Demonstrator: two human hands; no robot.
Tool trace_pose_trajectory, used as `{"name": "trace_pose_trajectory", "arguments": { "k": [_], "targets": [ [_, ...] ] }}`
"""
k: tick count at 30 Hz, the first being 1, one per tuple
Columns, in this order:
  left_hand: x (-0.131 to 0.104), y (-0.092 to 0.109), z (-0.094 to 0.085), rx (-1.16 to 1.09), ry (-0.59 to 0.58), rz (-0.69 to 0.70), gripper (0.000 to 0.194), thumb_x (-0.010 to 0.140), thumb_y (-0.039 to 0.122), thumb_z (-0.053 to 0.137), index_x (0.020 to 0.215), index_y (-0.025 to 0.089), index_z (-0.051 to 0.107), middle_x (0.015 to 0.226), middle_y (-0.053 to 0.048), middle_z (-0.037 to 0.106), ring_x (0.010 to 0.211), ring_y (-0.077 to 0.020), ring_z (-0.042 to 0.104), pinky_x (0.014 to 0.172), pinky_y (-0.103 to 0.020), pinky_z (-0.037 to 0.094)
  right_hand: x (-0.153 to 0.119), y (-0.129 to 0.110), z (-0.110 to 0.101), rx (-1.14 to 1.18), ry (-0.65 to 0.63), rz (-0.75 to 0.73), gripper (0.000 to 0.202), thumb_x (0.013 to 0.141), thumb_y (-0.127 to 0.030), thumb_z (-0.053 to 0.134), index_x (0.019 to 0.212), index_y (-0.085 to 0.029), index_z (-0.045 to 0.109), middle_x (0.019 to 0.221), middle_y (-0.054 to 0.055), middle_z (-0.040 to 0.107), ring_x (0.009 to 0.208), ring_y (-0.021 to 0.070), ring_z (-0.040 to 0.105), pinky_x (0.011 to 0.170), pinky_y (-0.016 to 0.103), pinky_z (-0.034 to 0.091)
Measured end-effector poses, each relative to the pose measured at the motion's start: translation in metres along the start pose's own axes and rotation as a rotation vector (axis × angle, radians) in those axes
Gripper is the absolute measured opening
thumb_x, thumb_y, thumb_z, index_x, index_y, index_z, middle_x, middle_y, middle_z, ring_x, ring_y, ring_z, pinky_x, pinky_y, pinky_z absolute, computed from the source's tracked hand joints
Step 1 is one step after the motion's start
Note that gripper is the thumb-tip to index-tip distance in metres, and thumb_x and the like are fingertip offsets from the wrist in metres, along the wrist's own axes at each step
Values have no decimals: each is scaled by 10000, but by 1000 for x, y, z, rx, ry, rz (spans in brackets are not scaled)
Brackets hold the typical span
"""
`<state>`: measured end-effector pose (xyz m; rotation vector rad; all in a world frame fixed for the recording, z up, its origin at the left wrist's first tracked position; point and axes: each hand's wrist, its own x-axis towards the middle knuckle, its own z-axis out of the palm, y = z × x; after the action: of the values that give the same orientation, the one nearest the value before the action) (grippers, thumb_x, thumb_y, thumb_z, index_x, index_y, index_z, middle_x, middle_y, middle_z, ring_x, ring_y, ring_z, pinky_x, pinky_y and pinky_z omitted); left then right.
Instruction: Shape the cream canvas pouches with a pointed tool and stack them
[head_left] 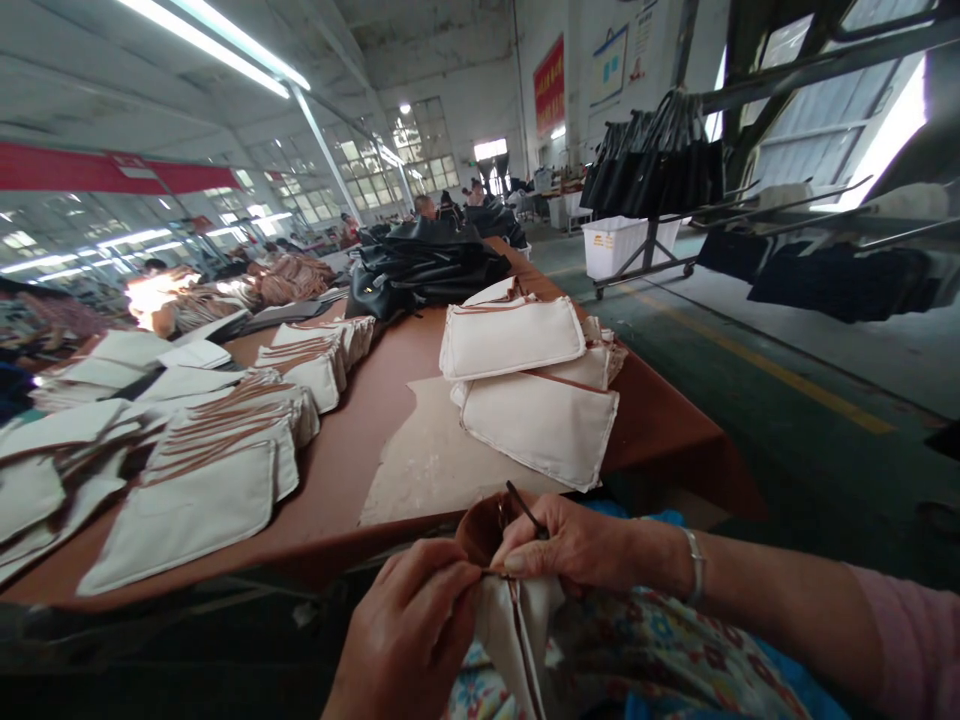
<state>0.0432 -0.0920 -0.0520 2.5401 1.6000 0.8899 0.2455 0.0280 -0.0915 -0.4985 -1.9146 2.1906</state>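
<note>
Low in the head view, at the lap, is a cream fabric pouch (pixel 501 632) with a brown-edged slit, perhaps a zip, running down it. My left hand (pixel 420 615) is closed, thumb and fingers pinching the pouch's top end. Against it, my right hand (pixel 559 545) is closed on the same end, its thumb pressing down. A thin dark tool (pixel 525 508) sticks out from the right hand's fingers; its kind is not clear. Behind the fingers a brown piece (pixel 480 525) curves up, partly hidden by the hands.
Cream pouches lie stacked (pixel 517 340) ahead on the brown-covered table (pixel 330 490), beside a sheet of cardboard (pixel 420 450). More pouches (pixel 217 470) overlap in rows at left. Black bags (pixel 427 260) are heaped behind; others (pixel 652 170) hang on a rack at right.
</note>
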Motion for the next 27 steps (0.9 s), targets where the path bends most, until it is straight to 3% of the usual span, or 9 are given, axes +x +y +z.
{"name": "trace_pose_trajectory", "arguments": {
  "k": [5, 12, 18, 23, 27],
  "targets": [
    [4, 3, 4, 256, 33, 135, 149, 929, 110, 517, 997, 169, 635, 889, -47, 633, 784, -171, 610, 727, -295, 495, -1, 4, 1, 68, -5, 5, 444, 842, -494, 640, 1036, -102, 717, 683, 1, 575, 453, 24, 407, 374, 127, 303],
    [9, 12, 6, 512, -164, 225, 228, 926, 91, 398, 877, 174, 605, 806, -39, 602, 676, -202, 566, 641, -339, 444, 0, 10, 1, 39, 7, 9, 438, 839, -499, 638, 1015, -107, 721, 626, -20, 537, 428, 27, 391, 356, 129, 299],
    [6, 7, 16, 521, -95, 227, 210, 872, 35, 405, 852, 170, 565, 817, -52, 569, 684, -219, 513, 659, -365, 397, 3, 10, -4, -66, -8, -75, 372, 826, -428, 656, 984, -101, 735, 656, -23, 540, 462, 34, 405, 423, 153, 337],
    [0, 1, 15, 550, -17, 374, 209, 858, 15, 452, 980, 80, 608, 917, -113, 609, 774, -237, 549, 812, -432, 429, 6, 3, -7, -286, 64, -210, 183, 783, -198, 616, 843, -64, 726, 635, -14, 560, 578, 65, 436, 536, 176, 353],
    [-5, -3, 15, 400, -21, 416, 255, 883, 2, 424, 985, 112, 630, 945, -95, 648, 850, -229, 583, 892, -403, 431, 6, 2, -6, -354, 114, -221, 159, 766, -153, 574, 821, -86, 706, 609, -26, 546, 545, 65, 421, 516, 180, 336]
  ]
}}
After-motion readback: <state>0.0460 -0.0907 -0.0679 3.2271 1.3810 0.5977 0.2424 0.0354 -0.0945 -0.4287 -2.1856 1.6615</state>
